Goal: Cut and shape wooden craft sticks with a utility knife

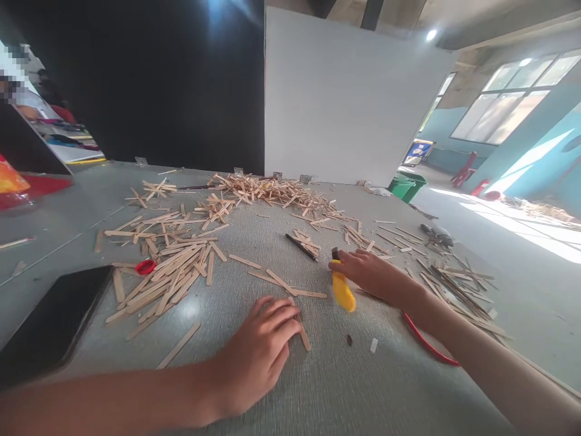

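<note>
The left hand [267, 342] lies with half-bent fingers over a flat, pale wooden stick [305, 339] on the grey, streaked bench [336, 387]; its lower end pokes out past the fingers, and I cannot tell whether it is pinched or merely pressed down. The right hand [363, 271] has its fingers wrapped around a yellow tool with a black end [344, 293], held to the right of that stick and apart from it.

The likeliest trouble is slipping: so narrow a stick could swivel if the fingertips bear on one spot only. The tool looks blurred, so its working end is unclear — were it sharp, the bent left fingers would be the nearest thing to get hurt.

Just beyond the left fingertips, two crossed pale wooden sticks [279, 280] could be nudged by a forward push. The slim black pen [301, 247], lying loose by a small stack, could roll if knocked. A thin, curved red strip [426, 344] runs beside the right forearm — a sideways sweep might snag it.
</note>
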